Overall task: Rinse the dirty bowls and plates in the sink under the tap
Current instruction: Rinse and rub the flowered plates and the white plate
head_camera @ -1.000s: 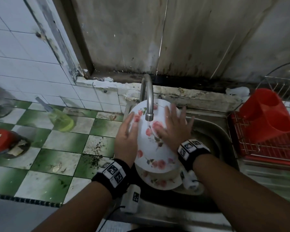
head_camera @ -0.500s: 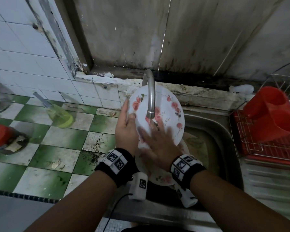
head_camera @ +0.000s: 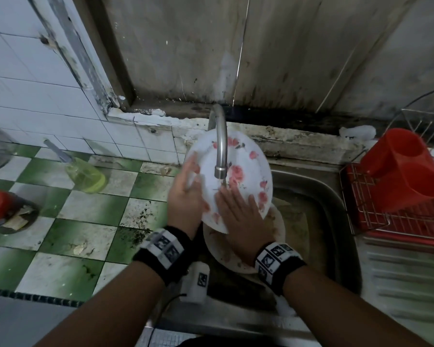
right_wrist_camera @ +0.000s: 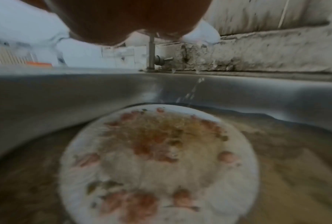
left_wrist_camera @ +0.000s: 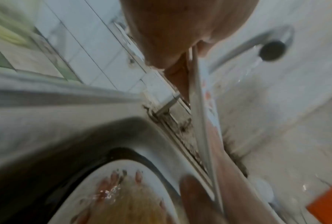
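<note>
- Under the spout, above the sink: floral plate [head_camera: 238, 171], white with pink flowers, held tilted on edge, its face toward the person; a thin stream of water from the tap [head_camera: 221, 146] lands on it.
- Left hand [head_camera: 186, 196]: grips the plate's left rim, thumb on the face, fingers behind it; the left wrist view shows the rim [left_wrist_camera: 197, 106] edge-on between thumb and fingers.
- Right hand [head_camera: 238, 214]: fingers straight and spread, palm flat on the lower face of the plate, holding nothing.
- Below the held plate: second plate [right_wrist_camera: 157, 163], same floral pattern, lying flat in the sink and smeared with brown and orange food residue; murky water around it.
- Sink [head_camera: 318, 196]: stainless steel basin, a ribbed draining board at its right.
- Right of the sink: red wire dish rack [head_camera: 376, 216] carrying a red plastic holder [head_camera: 409, 169] with two round compartments.
- Left of the sink: desk [head_camera: 85, 209] tiled in green and white checks, with dark crumbs near the basin edge.
- On the desk, far left side: bottle of yellow-green liquid [head_camera: 85, 176] lying on its side; nearer the left edge, a red-lidded container [head_camera: 0, 206].
- Both wrists: black bands with printed square markers.
</note>
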